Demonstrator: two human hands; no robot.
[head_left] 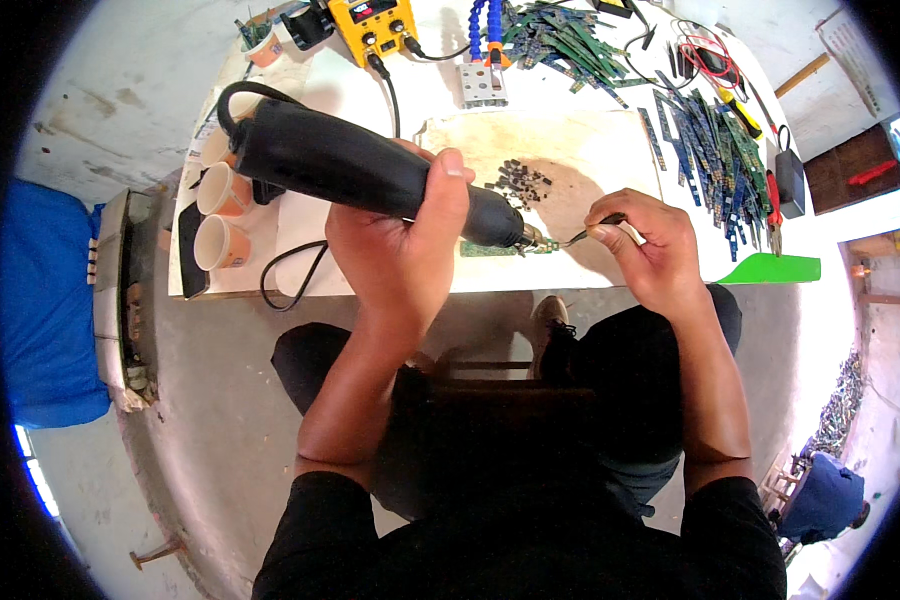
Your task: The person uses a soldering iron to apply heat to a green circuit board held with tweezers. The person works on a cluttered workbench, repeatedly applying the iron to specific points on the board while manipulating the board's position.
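Observation:
My left hand point(400, 250) is wrapped round the thick black handle of a hot air gun point(340, 160), whose nozzle points right and down. Just under the nozzle lies a narrow green circuit board point(480, 249) near the table's front edge. Between thumb and fingers, my right hand point(655, 245) pinches dark tweezers point(610, 220); their tips reach left to the board's right end, close to the nozzle. Whether the tips grip a part is too small to tell. Beyond the board, small black chips point(520, 182) are heaped on a stained tan sheet point(600, 135).
Several paper cups point(222, 243) line the table's left side. A yellow soldering station point(370, 25) stands at the back, near a metal block point(482, 85). Circuit board strips pile up at the back point(570, 45) and right point(715, 150). Pliers point(774, 212) lie at the right edge.

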